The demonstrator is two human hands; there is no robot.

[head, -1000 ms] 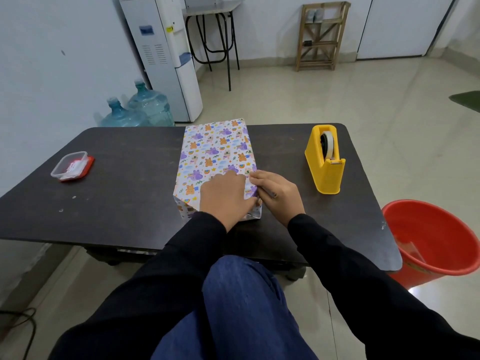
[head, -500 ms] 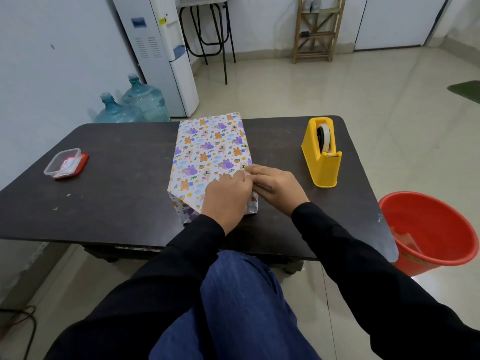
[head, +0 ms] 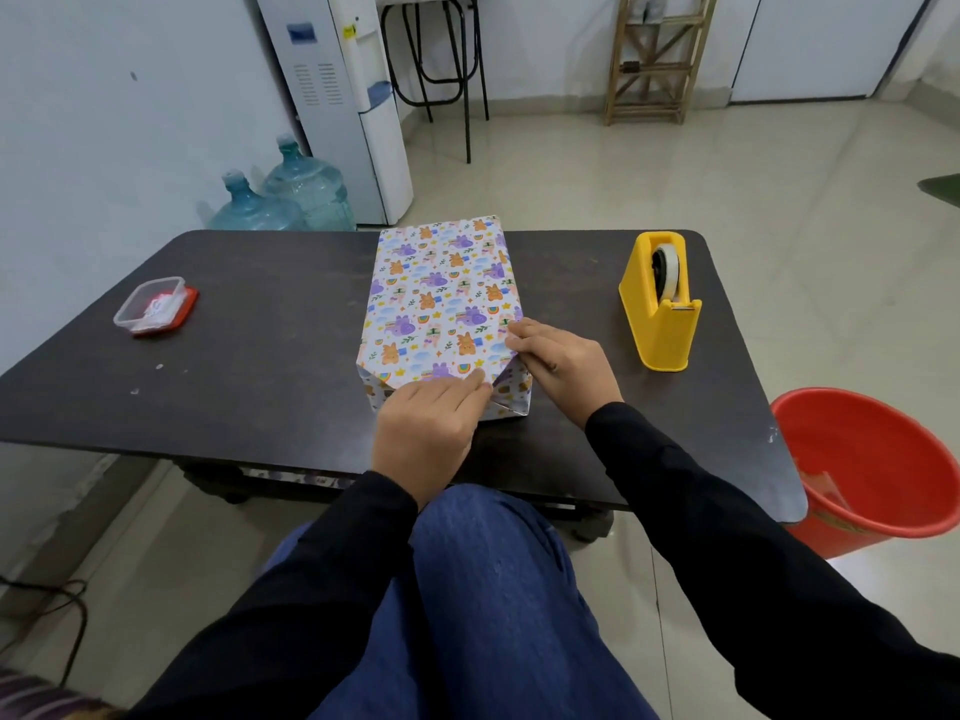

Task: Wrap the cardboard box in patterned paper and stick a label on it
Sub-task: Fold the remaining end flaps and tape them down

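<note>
The box (head: 441,298), covered in white paper printed with purple and orange animals, lies lengthwise in the middle of the dark table (head: 260,366). My left hand (head: 428,426) presses the folded paper flap down over the box's near end with straight fingers. My right hand (head: 563,363) lies against the near right corner, its fingers pressing the paper's side fold inward. A yellow tape dispenser (head: 662,304) stands to the right of the box. The box's near end is mostly hidden by my left hand.
A small clear container with a red lid (head: 154,306) sits at the table's left. A red bucket (head: 872,470) stands on the floor by the right table edge. Water bottles (head: 291,200) and a dispenser (head: 343,96) stand behind the table.
My left hand has slid back from the box top to its near end. My right hand has shifted to the near right corner. The camera view has tilted slightly.
</note>
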